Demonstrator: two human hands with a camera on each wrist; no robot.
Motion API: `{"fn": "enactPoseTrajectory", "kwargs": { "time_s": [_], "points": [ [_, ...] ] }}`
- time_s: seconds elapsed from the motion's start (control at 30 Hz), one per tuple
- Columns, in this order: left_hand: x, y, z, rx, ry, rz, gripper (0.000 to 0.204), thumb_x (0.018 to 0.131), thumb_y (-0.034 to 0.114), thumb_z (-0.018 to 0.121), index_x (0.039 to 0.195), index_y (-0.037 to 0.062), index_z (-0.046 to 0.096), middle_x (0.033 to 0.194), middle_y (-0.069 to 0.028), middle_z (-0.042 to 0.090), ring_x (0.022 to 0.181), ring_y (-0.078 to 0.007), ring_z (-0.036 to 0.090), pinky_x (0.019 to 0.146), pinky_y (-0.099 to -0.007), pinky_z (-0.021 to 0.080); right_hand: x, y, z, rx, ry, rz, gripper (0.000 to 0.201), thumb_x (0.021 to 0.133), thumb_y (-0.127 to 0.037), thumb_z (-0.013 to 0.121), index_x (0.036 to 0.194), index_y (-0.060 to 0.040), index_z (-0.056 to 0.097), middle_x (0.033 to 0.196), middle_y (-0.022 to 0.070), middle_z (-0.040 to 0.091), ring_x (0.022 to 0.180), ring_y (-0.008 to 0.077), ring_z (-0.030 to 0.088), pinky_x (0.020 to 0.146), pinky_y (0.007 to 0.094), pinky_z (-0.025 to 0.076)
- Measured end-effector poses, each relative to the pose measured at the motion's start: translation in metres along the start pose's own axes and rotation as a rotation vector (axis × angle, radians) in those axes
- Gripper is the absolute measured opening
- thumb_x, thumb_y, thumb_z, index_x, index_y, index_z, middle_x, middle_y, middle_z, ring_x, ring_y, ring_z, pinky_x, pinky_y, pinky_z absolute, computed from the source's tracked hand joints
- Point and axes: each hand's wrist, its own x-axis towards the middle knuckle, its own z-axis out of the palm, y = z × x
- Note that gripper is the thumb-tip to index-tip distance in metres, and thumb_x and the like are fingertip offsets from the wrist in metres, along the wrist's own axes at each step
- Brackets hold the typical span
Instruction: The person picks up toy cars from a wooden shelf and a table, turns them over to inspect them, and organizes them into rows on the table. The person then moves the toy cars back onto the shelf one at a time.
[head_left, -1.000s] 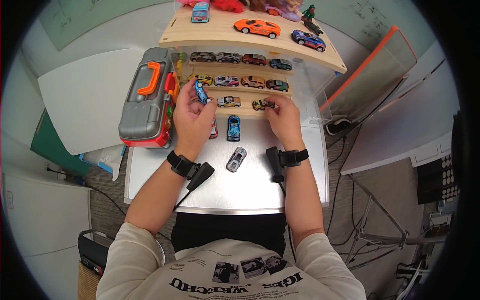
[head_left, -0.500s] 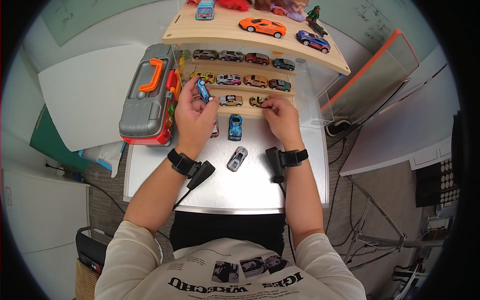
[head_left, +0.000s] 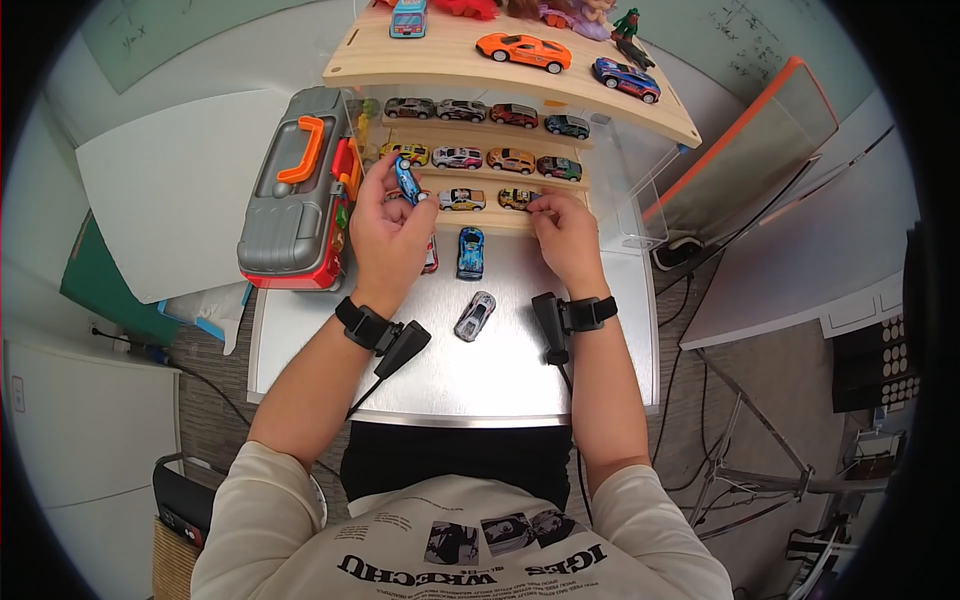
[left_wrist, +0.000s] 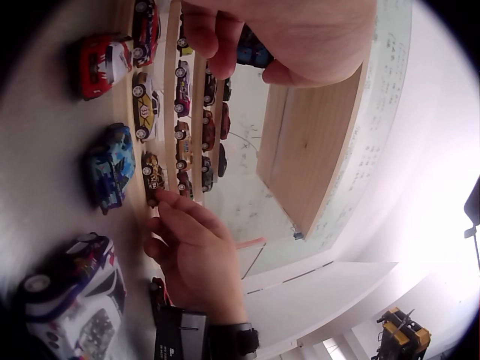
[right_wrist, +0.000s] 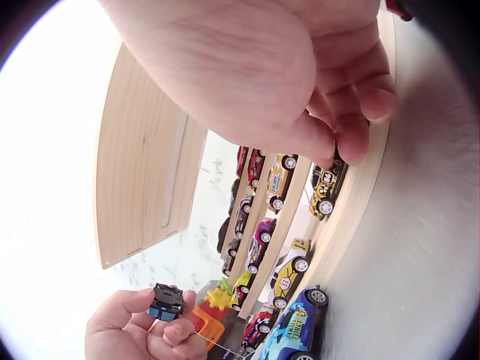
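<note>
My left hand point(head_left: 390, 240) holds a blue toy car point(head_left: 408, 182) raised and tilted in front of the shelves, its dark underside facing the right wrist view. My right hand point(head_left: 568, 235) pinches the right end of a black and yellow toy car point(right_wrist: 326, 187) between thumb and fingertips. That car sits on the lowest shelf tier, right of a white and yellow car point(head_left: 462, 199). In front of the tier, a blue car point(head_left: 470, 253) and a grey-white car point(head_left: 475, 317) stand on the metal table. A red and white car point(left_wrist: 101, 66) is partly hidden by my left hand in the head view.
Several toy cars line the upper tiers point(head_left: 480, 173) under a wooden top board point(head_left: 440, 62). An orange car point(head_left: 524, 52) and other toys stand on that board. A grey and red toolbox point(head_left: 285, 220) stands at the left, close to my left forearm. Clear side panels flank the shelves.
My right hand has shifted the black and yellow car slightly left and back on the lowest tier. The left hand keeps hold of the blue car, and the head view has shifted a little.
</note>
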Motion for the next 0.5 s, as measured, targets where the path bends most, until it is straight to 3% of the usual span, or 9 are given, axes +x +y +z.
{"fn": "enactPoseTrajectory", "kwargs": {
  "time_s": [0.03,0.1,0.13,0.2,0.4,0.5],
  "points": [
    [0.0,-0.001,0.001,0.0,0.0,0.0,0.065,0.096,-0.004,0.065,0.154,-0.0019,0.037,0.129,-0.0121,0.06,0.101,-0.0152,0.07,0.069,-0.0238,0.056,0.0,0.0,0.0,0.0,0.0,0.0,0.016,0.089,0.0,0.064,0.101,0.0014,0.075,0.119,0.0225,0.071,0.098,0.0354,0.072,0.088,0.0397,0.058],
    [0.001,-0.002,0.004,-0.068,0.051,0.037,0.065,0.091,-0.004,0.068,0.151,-0.0066,0.042,0.123,-0.0127,0.062,0.07,-0.0049,0.063,0.059,-0.0207,0.05,0.0,-0.001,-0.001,-0.035,-0.012,-0.023,0.022,0.092,0.0,0.064,0.111,0.0014,0.074,0.113,0.0138,0.074,0.075,0.0173,0.069,0.07,0.0308,0.056],
    [0.001,-0.002,0.002,-0.068,0.052,0.037,0.065,0.091,-0.004,0.068,0.151,-0.0066,0.042,0.123,-0.0127,0.062,0.07,-0.0049,0.063,0.059,-0.0207,0.05,0.0,-0.005,-0.002,-0.035,-0.012,-0.023,0.022,0.092,0.0,0.064,0.111,0.0014,0.074,0.113,0.0138,0.074,0.075,0.0173,0.069,0.07,0.0308,0.056],
    [0.0,0.0,0.0,-0.021,-0.004,-0.006,0.065,0.095,-0.005,0.065,0.154,-0.0024,0.037,0.129,-0.0122,0.06,0.1,-0.015,0.07,0.068,-0.0232,0.055,-0.001,-0.012,-0.002,-0.031,-0.039,0.031,0.029,0.093,0.0,0.064,0.121,-0.0003,0.072,0.11,0.0136,0.074,0.072,0.0169,0.068,0.07,0.0315,0.056],
    [0.0,-0.003,0.0,-0.016,0.003,0.003,0.065,0.095,-0.005,0.065,0.154,-0.0027,0.037,0.129,-0.0119,0.06,0.1,-0.0147,0.07,0.068,-0.0232,0.055,0.002,-0.004,0.002,-0.108,0.001,-0.167,0.035,0.09,-0.001,0.07,0.125,-0.0038,0.072,0.112,0.0135,0.073,0.073,0.0189,0.067,0.071,0.0324,0.056],
    [0.0,-0.003,0.0,0.006,-0.001,0.007,0.065,0.095,-0.005,0.066,0.154,-0.0026,0.037,0.129,-0.0117,0.06,0.1,-0.0148,0.07,0.068,-0.0231,0.055,0.003,-0.011,0.001,-0.127,-0.013,-0.133,0.034,0.089,-0.001,0.071,0.122,-0.005,0.073,0.114,0.0136,0.073,0.073,0.0202,0.067,0.072,0.0323,0.056]
  ]
}}
